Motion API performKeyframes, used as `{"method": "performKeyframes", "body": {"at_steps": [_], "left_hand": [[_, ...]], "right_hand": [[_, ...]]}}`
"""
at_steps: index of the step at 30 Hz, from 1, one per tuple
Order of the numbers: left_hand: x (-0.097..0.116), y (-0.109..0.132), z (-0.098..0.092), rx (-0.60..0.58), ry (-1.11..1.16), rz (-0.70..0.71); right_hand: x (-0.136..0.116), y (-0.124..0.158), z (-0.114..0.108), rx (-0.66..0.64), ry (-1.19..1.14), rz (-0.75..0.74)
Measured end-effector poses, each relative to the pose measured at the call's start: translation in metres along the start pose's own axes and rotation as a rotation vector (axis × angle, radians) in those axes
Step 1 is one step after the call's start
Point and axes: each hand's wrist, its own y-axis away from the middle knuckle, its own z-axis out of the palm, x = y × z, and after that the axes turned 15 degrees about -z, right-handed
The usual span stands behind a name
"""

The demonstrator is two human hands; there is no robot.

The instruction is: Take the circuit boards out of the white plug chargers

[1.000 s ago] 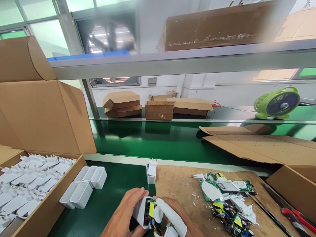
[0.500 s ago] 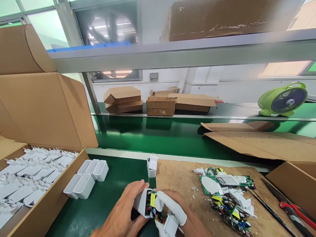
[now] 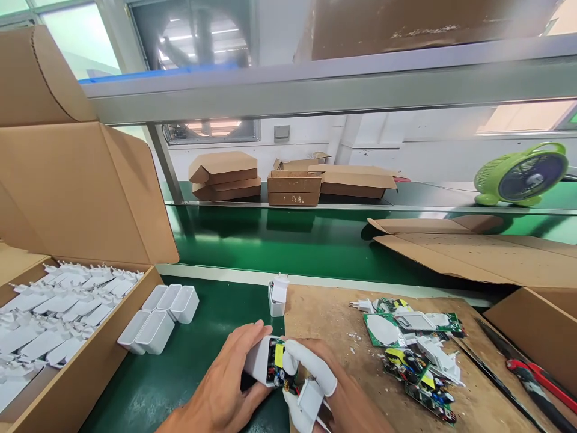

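My left hand is wrapped around a white plastic adapter housing at the bottom centre. A circuit board with a yellow transformer sits partly in the housing's open end. White coverings are on the thumb and a finger of my right hand, which pinches the board's outer end. Close under these fingers is a white plug cover, joined to the board by what look like thin wires. Beyond the hands, a white adapter housing stands upright with a white part in its top.
Several empty white housings stand left, beside a carton of white plug parts. Circuit boards and white pieces lie piled on a brown board. Red-handled cutters, a dark rod and a green fan are at right.
The view has tilted slightly down, so the background sits higher. Both hands keep their hold on the housing and circuit board, with little visible movement between them.
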Motion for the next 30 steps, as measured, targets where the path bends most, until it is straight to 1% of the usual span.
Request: {"method": "performKeyframes", "body": {"at_steps": [4,8,12,17,21,28,30], "left_hand": [[-0.009,0.004,0.006,-0.022,0.024,-0.067],[-0.014,0.007,0.008,-0.040,0.029,-0.064],[-0.011,0.008,0.003,-0.059,0.001,-0.067],[-0.006,0.005,0.000,-0.054,0.015,-0.039],[-0.005,0.004,0.000,-0.022,0.028,-0.034],[0.000,0.005,-0.001,0.007,0.037,-0.036],[0.002,0.005,-0.001,0.013,0.046,-0.031]], "right_hand": [[-0.004,-0.001,-0.002,-0.019,-0.012,0.049],[0.001,0.002,0.002,-0.064,0.060,0.017],[0.005,0.004,0.005,-0.043,0.100,-0.025],[0.008,0.002,0.004,-0.017,0.026,-0.016],[0.010,0.002,0.005,-0.003,0.019,-0.011],[0.006,0.000,0.003,0.010,0.032,-0.084],[0.003,-0.003,0.000,-0.002,0.037,-0.077]]}}
